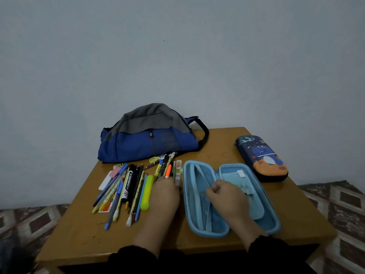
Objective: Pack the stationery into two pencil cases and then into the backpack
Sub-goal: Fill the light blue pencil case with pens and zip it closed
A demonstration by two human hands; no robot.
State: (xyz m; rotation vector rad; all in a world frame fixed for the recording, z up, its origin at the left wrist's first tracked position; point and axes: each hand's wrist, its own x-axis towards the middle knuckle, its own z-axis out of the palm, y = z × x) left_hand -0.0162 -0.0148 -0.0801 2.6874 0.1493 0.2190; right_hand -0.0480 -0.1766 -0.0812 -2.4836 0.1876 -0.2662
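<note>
Right hand [227, 196] pinches open case [231, 196] flap aside (clearing room); left hand [166, 191], fingers hidden, reaches pens [130, 186] just ahead.

A home room: a small wooden table [83, 230] against a plain wall [177, 56], patterned floor covering [339, 206] beneath.

Count on table [83, 230]: one backpack [146, 143], blue and grey, far left. Two pencil cases: one light blue case [227, 224], lying open, near right; one dark blue case [262, 157] with a dinosaur print, closed, far right. One heap of pens, pencils and markers [130, 186], left of centre, items overlapping, exact number cannot be told. Two hands: left hand [166, 192], right hand [227, 196].
</note>
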